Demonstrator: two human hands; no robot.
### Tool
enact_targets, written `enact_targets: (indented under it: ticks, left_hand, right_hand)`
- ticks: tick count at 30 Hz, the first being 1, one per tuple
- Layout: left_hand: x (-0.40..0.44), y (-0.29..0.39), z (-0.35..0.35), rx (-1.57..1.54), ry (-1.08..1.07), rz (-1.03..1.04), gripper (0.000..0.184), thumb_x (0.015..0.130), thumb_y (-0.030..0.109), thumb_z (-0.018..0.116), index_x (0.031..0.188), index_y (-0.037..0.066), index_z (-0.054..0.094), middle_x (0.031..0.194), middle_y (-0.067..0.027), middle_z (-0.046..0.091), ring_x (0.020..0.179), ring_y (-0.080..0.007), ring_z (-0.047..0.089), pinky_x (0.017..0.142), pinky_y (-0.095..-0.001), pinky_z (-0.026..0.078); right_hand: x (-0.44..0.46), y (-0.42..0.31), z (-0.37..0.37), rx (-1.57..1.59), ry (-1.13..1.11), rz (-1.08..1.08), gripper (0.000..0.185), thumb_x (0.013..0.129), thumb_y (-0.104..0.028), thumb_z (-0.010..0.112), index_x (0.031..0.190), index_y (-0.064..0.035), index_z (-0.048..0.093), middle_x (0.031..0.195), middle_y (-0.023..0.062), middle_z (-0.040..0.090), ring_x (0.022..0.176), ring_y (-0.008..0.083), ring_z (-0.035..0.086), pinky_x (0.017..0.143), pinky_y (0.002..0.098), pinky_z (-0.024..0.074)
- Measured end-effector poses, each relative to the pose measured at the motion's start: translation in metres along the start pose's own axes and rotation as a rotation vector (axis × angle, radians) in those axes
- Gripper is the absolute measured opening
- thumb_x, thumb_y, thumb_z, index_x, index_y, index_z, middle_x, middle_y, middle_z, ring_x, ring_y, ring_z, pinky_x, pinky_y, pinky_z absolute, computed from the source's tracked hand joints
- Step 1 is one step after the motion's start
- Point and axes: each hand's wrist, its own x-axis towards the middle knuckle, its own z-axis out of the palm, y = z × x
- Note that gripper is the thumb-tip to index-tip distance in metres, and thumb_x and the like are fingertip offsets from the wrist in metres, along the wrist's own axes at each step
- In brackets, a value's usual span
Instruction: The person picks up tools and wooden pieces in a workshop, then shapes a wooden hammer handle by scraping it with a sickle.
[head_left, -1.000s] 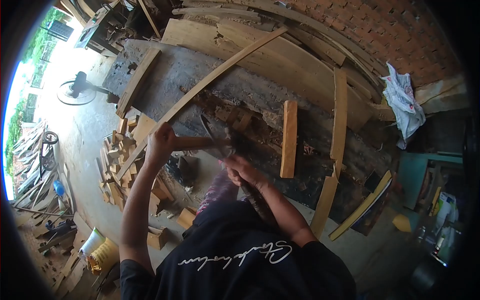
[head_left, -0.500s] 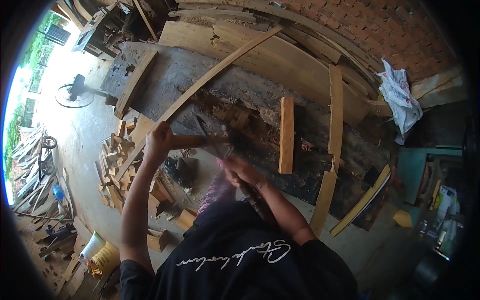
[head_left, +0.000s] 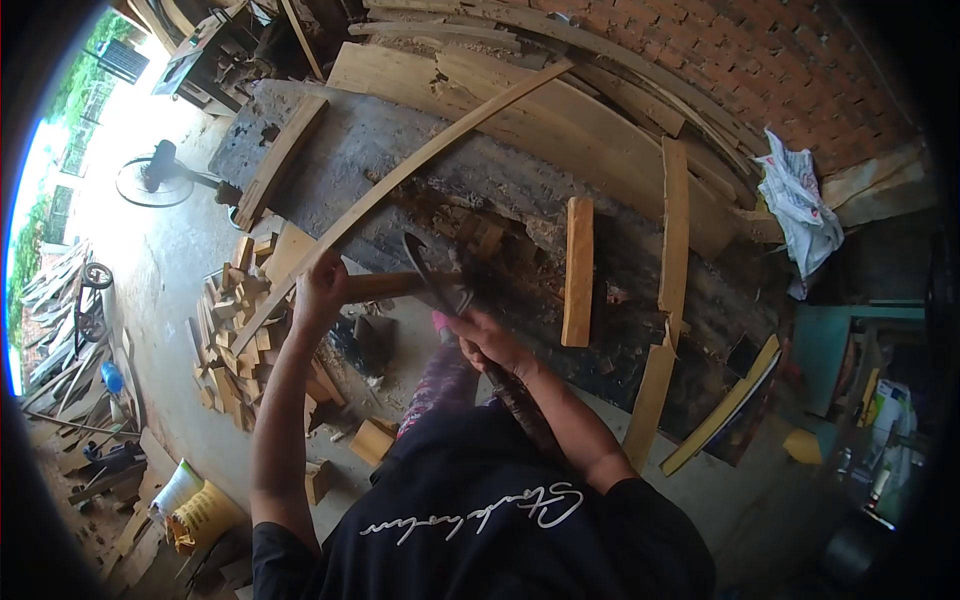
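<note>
My left hand [head_left: 320,288] is wrapped round one end of a short wooden piece [head_left: 385,287], whose other end rests near the dark worn bench [head_left: 510,180]. My right hand [head_left: 490,340] grips the dark handle [head_left: 520,405] of a tool with a curved metal blade [head_left: 424,265]. The blade crosses over the wooden piece near its far end. The handle runs back under my right forearm. To the right of my hands a short thick wooden block [head_left: 578,272] lies on the bench.
A long thin strip [head_left: 440,140] slants over the bench. Wood offcuts [head_left: 235,340] are heaped on the floor at left, near a fan [head_left: 158,172]. A curved board [head_left: 673,230] and a yellow-edged piece [head_left: 722,405] lie at right. A white sack [head_left: 800,205] hangs by the brick wall.
The curved blade has tilted slightly against the wooden piece, and my right hand has shifted a little. Both hands keep their grips. The whole view has swayed slightly.
</note>
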Motion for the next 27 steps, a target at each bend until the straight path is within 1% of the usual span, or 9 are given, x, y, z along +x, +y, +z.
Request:
enact_targets:
  ticks: [5, 7, 8, 11, 15, 19, 20, 21, 27]
  left_hand:
    - [0.0, 0.005, -0.002, -0.041, -0.022, 0.012, 0.009, 0.086, 0.01, 0.054, 0.084, 0.001, 0.054, 0.066, -0.0125, 0.052, 0.061, -0.0213, 0.055, 0.061, -0.0348, 0.045]
    - [-0.003, 0.003, -0.001, -0.048, 0.01, 0.003, 0.009, 0.087, 0.01, 0.053, 0.084, 0.002, 0.054, 0.065, -0.0121, 0.052, 0.061, -0.0213, 0.055, 0.061, -0.0348, 0.045]
    - [-0.002, 0.001, -0.001, -0.006, 0.021, 0.029, 0.009, 0.087, 0.01, 0.053, 0.083, 0.002, 0.054, 0.065, -0.0117, 0.053, 0.061, -0.0205, 0.056, 0.061, -0.0342, 0.046]
    - [-0.005, 0.01, -0.003, -0.023, -0.003, -0.005, 0.009, 0.087, 0.01, 0.053, 0.084, 0.002, 0.054, 0.066, -0.0126, 0.054, 0.061, -0.0217, 0.057, 0.061, -0.0341, 0.046]
    - [-0.013, 0.007, -0.003, -0.038, -0.012, 0.038, 0.009, 0.088, 0.01, 0.054, 0.085, 0.001, 0.054, 0.07, -0.0146, 0.061, 0.066, -0.0252, 0.064, 0.064, -0.0349, 0.05]
    - [-0.027, -0.01, 0.001, -0.072, 0.034, -0.017, 0.01, 0.089, 0.01, 0.054, 0.089, 0.001, 0.056, 0.074, -0.0148, 0.063, 0.071, -0.0246, 0.066, 0.07, -0.0347, 0.052]
    - [-0.028, -0.012, 0.001, -0.027, 0.046, 0.036, 0.01, 0.089, 0.011, 0.054, 0.091, 0.001, 0.057, 0.076, -0.0142, 0.064, 0.073, -0.0236, 0.067, 0.071, -0.0349, 0.052]
    - [-0.031, -0.003, 0.0, -0.079, 0.01, -0.068, 0.011, 0.089, 0.012, 0.054, 0.09, 0.001, 0.057, 0.076, -0.0138, 0.064, 0.073, -0.0227, 0.067, 0.071, -0.0346, 0.052]
    - [-0.047, -0.003, -0.013, -0.104, -0.125, -0.126, 0.02, 0.089, 0.021, 0.061, 0.099, 0.004, 0.062, 0.073, -0.0121, 0.063, 0.069, -0.0187, 0.065, 0.066, -0.0327, 0.051]
  right_hand:
    - [-0.009, 0.009, 0.006, -0.061, -0.076, -0.004, 0.023, 0.098, -0.031, 0.056, 0.103, -0.0099, 0.048, 0.057, -0.0031, 0.043, 0.04, 0.0042, 0.041, 0.035, 0.0204, 0.0357]
    - [-0.004, 0.002, -0.011, 0.215, -0.071, 0.055, 0.025, 0.098, -0.032, 0.055, 0.104, -0.0082, 0.047, 0.058, -0.0026, 0.045, 0.04, 0.0046, 0.042, 0.035, 0.0212, 0.0362]
    - [-0.006, 0.005, -0.013, -0.064, 0.03, 0.019, 0.026, 0.098, -0.032, 0.056, 0.103, -0.0077, 0.048, 0.059, -0.0022, 0.046, 0.04, 0.0044, 0.042, 0.036, 0.0212, 0.0367]
    - [-0.012, -0.002, 0.01, -0.156, 0.033, -0.013, 0.029, 0.097, -0.036, 0.057, 0.099, -0.0079, 0.049, 0.058, -0.0031, 0.045, 0.041, 0.0038, 0.043, 0.035, 0.0201, 0.0358]
    - [-0.015, 0.009, 0.0, -0.08, -0.044, -0.01, 0.033, 0.095, -0.038, 0.061, 0.097, -0.0075, 0.049, 0.058, -0.0025, 0.046, 0.04, 0.0046, 0.044, 0.035, 0.0205, 0.0362]
    - [-0.009, 0.017, -0.032, 0.024, 0.04, 0.029, 0.026, 0.097, -0.033, 0.058, 0.095, -0.0093, 0.048, 0.058, -0.0018, 0.045, 0.041, 0.0047, 0.041, 0.036, 0.0202, 0.0348]
    - [-0.009, 0.018, -0.03, -0.085, 0.061, 0.028, 0.027, 0.097, -0.035, 0.058, 0.094, -0.0095, 0.048, 0.059, -0.0019, 0.045, 0.042, 0.0045, 0.042, 0.036, 0.0201, 0.035]
    - [-0.011, 0.016, -0.022, -0.096, 0.083, 0.043, 0.034, 0.095, -0.04, 0.06, 0.094, -0.0076, 0.049, 0.058, -0.0017, 0.047, 0.041, 0.0049, 0.044, 0.036, 0.021, 0.0367]
    - [-0.042, -0.002, -0.001, -0.069, -0.027, 0.011, 0.026, 0.097, -0.034, 0.057, 0.098, -0.009, 0.051, 0.06, -0.0022, 0.044, 0.042, 0.0042, 0.04, 0.037, 0.0195, 0.0345]
